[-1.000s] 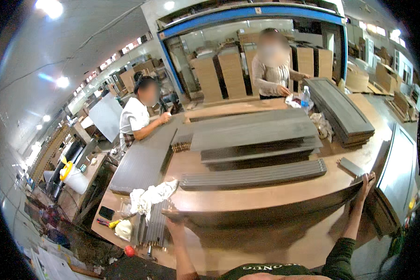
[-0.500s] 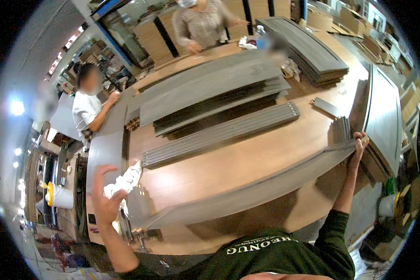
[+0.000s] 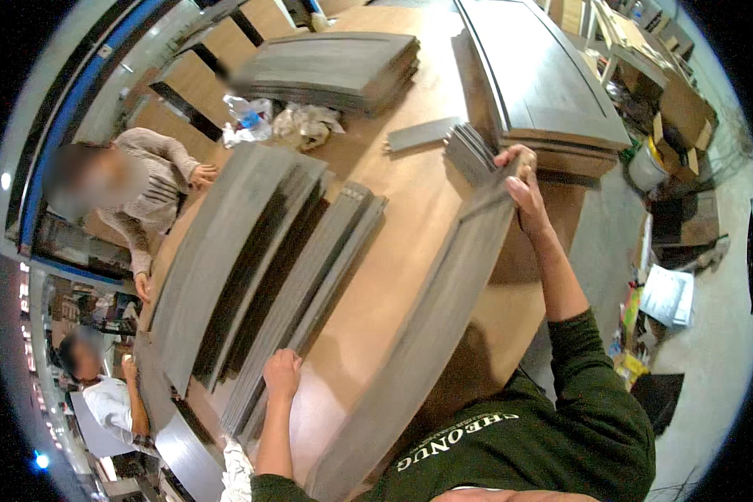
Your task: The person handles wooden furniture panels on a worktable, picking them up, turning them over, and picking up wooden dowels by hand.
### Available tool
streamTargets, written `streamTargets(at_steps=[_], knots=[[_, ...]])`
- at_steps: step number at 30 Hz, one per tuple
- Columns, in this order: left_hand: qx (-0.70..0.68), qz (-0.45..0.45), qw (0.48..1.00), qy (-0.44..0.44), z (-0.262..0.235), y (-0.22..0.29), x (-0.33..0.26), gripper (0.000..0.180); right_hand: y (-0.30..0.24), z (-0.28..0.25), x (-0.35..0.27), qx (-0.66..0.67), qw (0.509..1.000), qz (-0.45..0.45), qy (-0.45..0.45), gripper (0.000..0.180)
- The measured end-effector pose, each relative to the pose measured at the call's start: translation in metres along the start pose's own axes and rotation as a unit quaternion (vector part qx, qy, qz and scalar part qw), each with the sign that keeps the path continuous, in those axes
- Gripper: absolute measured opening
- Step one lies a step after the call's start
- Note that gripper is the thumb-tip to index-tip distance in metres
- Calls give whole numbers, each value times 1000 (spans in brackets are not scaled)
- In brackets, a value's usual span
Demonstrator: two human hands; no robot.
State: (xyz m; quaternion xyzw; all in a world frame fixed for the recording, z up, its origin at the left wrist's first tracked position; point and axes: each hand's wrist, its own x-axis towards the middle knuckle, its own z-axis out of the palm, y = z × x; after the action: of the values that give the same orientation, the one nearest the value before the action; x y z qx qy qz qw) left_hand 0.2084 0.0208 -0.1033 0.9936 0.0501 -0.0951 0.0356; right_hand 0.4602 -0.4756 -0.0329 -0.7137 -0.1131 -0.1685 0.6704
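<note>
A long, thin grey panel (image 3: 427,326) slants across the table's near side, close to my body. My right hand (image 3: 525,186) is closed around its far end, beside several short grey strips (image 3: 470,151). My left hand (image 3: 283,374) is closed at a long grey slat (image 3: 347,259), which lies alongside a bundle of similar slats (image 3: 305,280). The fingertips are partly hidden. A white cloth (image 3: 236,473) lies by my left forearm. Farther left, several wide grey boards (image 3: 234,226) lie stacked.
Framed panels (image 3: 544,67) are stacked at the far right, and more grey panels (image 3: 335,63) at the back. Crumpled plastic (image 3: 305,125) and a short grey piece (image 3: 422,134) lie on the wooden tabletop (image 3: 393,276). Two people (image 3: 155,176) stand along the left side.
My view has turned to the right. My left hand, open near the white cloth before, is now closed at the slats, and one slat lies apart from the bundle. My right hand still holds the panel.
</note>
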Motion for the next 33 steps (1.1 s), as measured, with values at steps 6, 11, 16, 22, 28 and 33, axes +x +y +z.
streamTargets(at_steps=[6,11,16,22,28,33], knots=[[23,-23,993,109,2,35,-7,43,-11,5,5,63,998,26,16,53],[8,-34,998,-59,-21,28,-6,55,-15,12,5,40,998,38,2,50],[1,10,1000,-21,-103,44,-14,58,-18,23,14,33,998,44,15,54],[44,68,983,166,-216,88,-73,68,-30,51,32,-33,988,112,-97,93],[55,88,965,241,-233,128,-119,78,-40,64,1,-139,967,129,-171,116],[72,108,958,258,-232,127,-136,77,-56,71,-10,-170,959,153,-169,113]])
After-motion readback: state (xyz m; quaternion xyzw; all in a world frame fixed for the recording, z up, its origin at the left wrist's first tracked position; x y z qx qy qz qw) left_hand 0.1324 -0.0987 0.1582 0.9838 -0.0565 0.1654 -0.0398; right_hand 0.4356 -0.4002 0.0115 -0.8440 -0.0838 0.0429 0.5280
